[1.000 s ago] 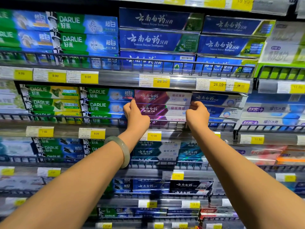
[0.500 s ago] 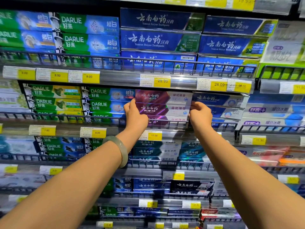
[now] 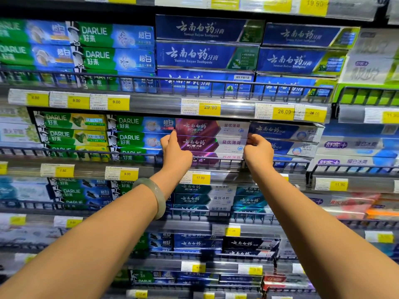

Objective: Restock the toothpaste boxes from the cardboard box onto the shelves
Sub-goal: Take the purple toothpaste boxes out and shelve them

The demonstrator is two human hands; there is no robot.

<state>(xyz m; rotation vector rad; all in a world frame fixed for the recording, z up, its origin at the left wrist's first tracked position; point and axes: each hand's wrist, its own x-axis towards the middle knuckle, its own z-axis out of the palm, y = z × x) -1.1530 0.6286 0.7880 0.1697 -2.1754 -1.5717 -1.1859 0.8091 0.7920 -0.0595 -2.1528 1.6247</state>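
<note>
A stack of maroon-and-white toothpaste boxes [image 3: 212,138] lies on the second shelf from the top, behind a dark wire rail [image 3: 90,153]. My left hand [image 3: 175,150] grips the left end of the middle box of that stack, fingers hooked on its edge. My right hand [image 3: 258,152] holds the same box at its right end. A pale green bangle [image 3: 155,196] sits on my left wrist. The cardboard box is out of view.
Green Darlie boxes [image 3: 129,139] sit tight to the left of the stack, blue boxes [image 3: 287,137] tight to the right. Dark blue boxes [image 3: 205,55] fill the shelf above. Yellow price tags [image 3: 210,107] line the shelf edges. More stocked shelves run below.
Both hands stay on the ends of the maroon box and have shifted slightly right in the view; the box looks seated a little further into the stack.
</note>
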